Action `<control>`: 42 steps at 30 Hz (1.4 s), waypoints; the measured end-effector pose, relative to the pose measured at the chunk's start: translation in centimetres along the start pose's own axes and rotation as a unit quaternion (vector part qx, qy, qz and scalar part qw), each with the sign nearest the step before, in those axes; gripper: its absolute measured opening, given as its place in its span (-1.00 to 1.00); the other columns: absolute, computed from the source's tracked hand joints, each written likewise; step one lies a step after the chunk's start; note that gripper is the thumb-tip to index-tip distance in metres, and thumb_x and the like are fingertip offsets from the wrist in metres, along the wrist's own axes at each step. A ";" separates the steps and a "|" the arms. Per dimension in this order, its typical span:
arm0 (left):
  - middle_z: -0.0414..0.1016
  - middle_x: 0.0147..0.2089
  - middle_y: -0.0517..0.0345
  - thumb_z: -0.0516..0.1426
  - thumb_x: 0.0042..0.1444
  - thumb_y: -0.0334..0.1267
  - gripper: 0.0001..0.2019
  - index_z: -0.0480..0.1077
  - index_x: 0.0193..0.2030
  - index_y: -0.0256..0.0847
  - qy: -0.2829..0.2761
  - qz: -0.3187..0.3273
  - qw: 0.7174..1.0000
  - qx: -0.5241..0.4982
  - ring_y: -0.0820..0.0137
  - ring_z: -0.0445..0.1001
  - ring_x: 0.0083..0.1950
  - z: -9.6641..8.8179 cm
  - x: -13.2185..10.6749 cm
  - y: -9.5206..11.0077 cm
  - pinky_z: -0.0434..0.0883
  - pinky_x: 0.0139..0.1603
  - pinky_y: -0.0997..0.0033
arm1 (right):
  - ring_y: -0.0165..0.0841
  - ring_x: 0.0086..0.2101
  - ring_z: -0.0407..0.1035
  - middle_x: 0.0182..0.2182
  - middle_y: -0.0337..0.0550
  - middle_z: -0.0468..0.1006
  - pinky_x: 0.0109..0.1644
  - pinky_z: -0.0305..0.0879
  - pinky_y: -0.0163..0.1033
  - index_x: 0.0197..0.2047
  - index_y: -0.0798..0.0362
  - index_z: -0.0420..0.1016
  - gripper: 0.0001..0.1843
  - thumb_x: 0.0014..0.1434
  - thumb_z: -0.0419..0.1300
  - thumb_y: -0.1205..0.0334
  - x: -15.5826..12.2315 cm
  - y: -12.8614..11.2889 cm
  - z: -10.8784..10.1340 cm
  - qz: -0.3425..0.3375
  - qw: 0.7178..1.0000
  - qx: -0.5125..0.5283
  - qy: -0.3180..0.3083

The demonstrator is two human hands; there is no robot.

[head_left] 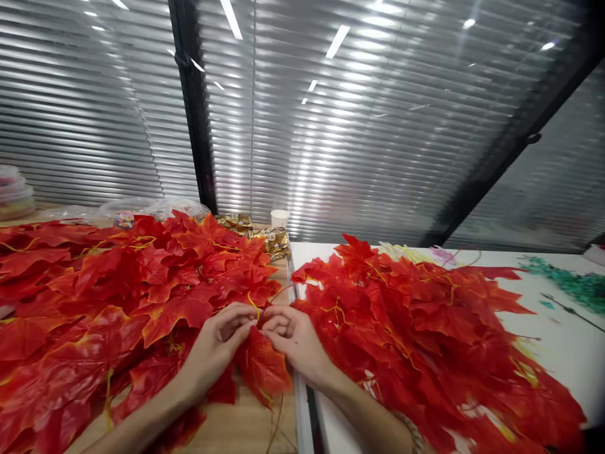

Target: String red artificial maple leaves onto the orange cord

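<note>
My left hand and my right hand meet at the middle of the view, fingertips pinched together on the stem end of one red artificial maple leaf, which hangs down between them. A yellow stem curls up from the pinch point. A large heap of red leaves covers the wooden table on the left. A second heap of red leaves lies on the white table on the right.
A white paper cup and gold foil packets sit at the back by the window blinds. Clear plastic containers stand far left. Green pieces lie on the white table at far right. A gap separates the two tables.
</note>
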State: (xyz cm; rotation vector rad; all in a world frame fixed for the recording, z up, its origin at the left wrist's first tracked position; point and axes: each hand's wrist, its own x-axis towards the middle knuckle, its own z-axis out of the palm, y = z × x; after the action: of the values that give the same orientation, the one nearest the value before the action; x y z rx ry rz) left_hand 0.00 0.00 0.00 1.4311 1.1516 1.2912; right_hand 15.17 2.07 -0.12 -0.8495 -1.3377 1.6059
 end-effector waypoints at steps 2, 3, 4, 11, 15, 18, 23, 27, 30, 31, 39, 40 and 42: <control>0.48 -0.28 0.09 0.16 -0.07 -0.31 -0.86 0.47 -0.31 -0.22 -0.003 -0.005 1.000 0.001 0.36 0.47 -0.26 0.1 -0.1 0.1 0.43 -0.18 0.40 | -0.57 -0.63 0.20 -0.58 -0.31 0.39 -0.57 0.12 -0.44 -0.30 0.14 0.41 -0.75 -0.14 0.25 0.31 0.0 0.0 -0.3 0.030 0.999 0.024 -0.005; 0.48 -0.29 0.10 0.17 -0.07 -0.31 -0.85 0.47 -0.31 -0.23 -0.001 -0.009 1.000 0.001 0.37 0.47 -0.27 0.2 -0.1 0.2 0.44 -0.19 0.40 | -0.59 -0.66 0.18 -0.58 -0.32 0.39 -0.60 0.09 -0.45 -0.30 0.14 0.41 -0.75 -0.13 0.25 0.30 -0.1 0.0 -0.5 0.041 0.999 0.033 -0.006; 0.48 -0.29 0.10 0.17 -0.07 -0.30 -0.84 0.48 -0.30 -0.23 0.001 -0.015 1.000 0.000 0.37 0.47 -0.28 0.2 -0.1 0.3 0.43 -0.19 0.41 | -0.60 -0.68 0.16 -0.60 -0.33 0.37 -0.62 0.08 -0.45 -0.31 0.15 0.42 -0.76 -0.12 0.26 0.28 -0.1 0.1 -0.7 0.047 0.998 0.039 -0.007; 0.55 -0.21 0.06 0.18 -0.07 -0.25 -0.79 0.50 -0.26 -0.23 0.012 -0.074 0.997 -0.006 0.30 0.49 -0.19 0.3 -0.2 0.5 0.40 -0.09 0.36 | -0.58 -0.69 0.13 -0.67 -0.33 0.32 -0.63 0.04 -0.45 -0.34 0.16 0.44 -0.77 0.00 0.23 0.15 -0.1 0.7 -1.5 0.002 1.000 -0.009 -0.008; 0.57 -0.21 0.08 0.19 -0.08 -0.26 -0.82 0.52 -0.30 -0.22 0.022 -0.074 0.997 0.007 0.30 0.49 -0.17 0.3 -0.4 0.8 0.39 -0.06 0.39 | -0.54 -0.62 0.18 -0.56 -0.24 0.39 -0.56 0.13 -0.40 -0.35 0.14 0.45 -0.84 0.09 0.16 0.21 -0.3 0.7 -1.6 -0.125 0.980 -0.146 0.049; 0.58 -0.27 0.13 0.20 -0.10 -0.27 -0.86 0.52 -0.35 -0.20 0.027 -0.070 0.997 0.007 0.33 0.50 -0.20 0.4 -0.4 0.9 0.40 -0.11 0.44 | -0.50 -0.56 0.21 -0.52 -0.20 0.40 -0.49 0.16 -0.38 -0.38 0.14 0.47 -0.89 0.10 0.14 0.31 -0.5 0.4 -1.6 -0.245 0.934 -0.248 0.083; 0.59 -0.33 0.21 0.22 -0.13 -0.31 -0.89 0.53 -0.38 -0.15 0.033 -0.054 0.998 0.002 0.39 0.51 -0.25 0.4 -0.3 0.9 0.43 -0.17 0.53 | -0.49 -0.56 0.20 -0.57 -0.21 0.35 -0.50 0.14 -0.38 -0.37 0.17 0.49 -0.90 0.09 0.13 0.37 -0.8 0.3 -1.5 -0.315 0.898 -0.297 0.078; 0.58 -0.32 0.21 0.23 -0.12 -0.33 -0.89 0.54 -0.39 -0.15 0.029 -0.043 0.999 0.016 0.40 0.51 -0.25 0.4 -0.4 0.8 0.43 -0.19 0.55 | -0.47 -0.54 0.21 -0.57 -0.20 0.36 -0.48 0.15 -0.37 -0.37 0.18 0.49 -0.89 0.10 0.13 0.37 -0.8 0.4 -1.6 -0.326 0.890 -0.313 0.066; 0.58 -0.32 0.19 0.22 -0.10 -0.33 -0.90 0.54 -0.38 -0.16 0.019 -0.028 0.999 0.025 0.41 0.51 -0.26 0.4 -0.4 0.7 0.44 -0.20 0.56 | -0.47 -0.53 0.23 -0.56 -0.19 0.37 -0.48 0.15 -0.37 -0.37 0.19 0.49 -0.89 0.11 0.13 0.38 -0.7 0.4 -1.7 -0.327 0.887 -0.319 0.063; 0.57 -0.32 0.19 0.21 -0.09 -0.33 -0.90 0.54 -0.38 -0.16 0.014 -0.024 0.999 0.028 0.41 0.51 -0.27 0.4 -0.4 0.7 0.44 -0.21 0.55 | -0.47 -0.53 0.23 -0.55 -0.18 0.37 -0.48 0.16 -0.37 -0.36 0.19 0.49 -0.88 0.11 0.12 0.38 -0.7 0.4 -1.8 -0.328 0.886 -0.321 0.060; 0.55 -0.31 0.16 0.19 -0.05 -0.34 -0.90 0.54 -0.37 -0.17 -0.002 -0.005 0.999 0.043 0.41 0.50 -0.26 0.5 -0.4 1.1 0.44 -0.21 0.54 | -0.45 -0.52 0.24 -0.54 -0.18 0.38 -0.47 0.17 -0.36 -0.35 0.16 0.48 -0.87 0.12 0.11 0.36 -0.6 0.6 -1.9 -0.315 0.885 -0.339 0.051; 0.55 -0.31 0.16 0.19 -0.05 -0.34 -0.90 0.54 -0.37 -0.17 -0.002 -0.003 0.999 0.044 0.41 0.50 -0.26 0.5 -0.4 1.1 0.44 -0.21 0.55 | -0.45 -0.52 0.24 -0.54 -0.18 0.39 -0.47 0.17 -0.36 -0.35 0.16 0.48 -0.88 0.12 0.11 0.36 -0.6 0.6 -1.9 -0.316 0.885 -0.338 0.053; 0.54 -0.31 0.15 0.18 -0.05 -0.34 -0.90 0.54 -0.38 -0.17 -0.001 0.002 0.999 0.048 0.41 0.50 -0.27 0.5 -0.4 1.1 0.44 -0.21 0.55 | -0.46 -0.52 0.24 -0.55 -0.19 0.38 -0.47 0.17 -0.36 -0.36 0.15 0.48 -0.88 0.12 0.11 0.36 -0.7 0.6 -1.9 -0.319 0.884 -0.336 0.055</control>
State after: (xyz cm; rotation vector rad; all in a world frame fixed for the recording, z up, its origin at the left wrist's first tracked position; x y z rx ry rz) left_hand 0.60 -0.58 0.99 1.5052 1.2238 1.2521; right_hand 17.00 2.16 -1.06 -0.7479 -1.8742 0.5640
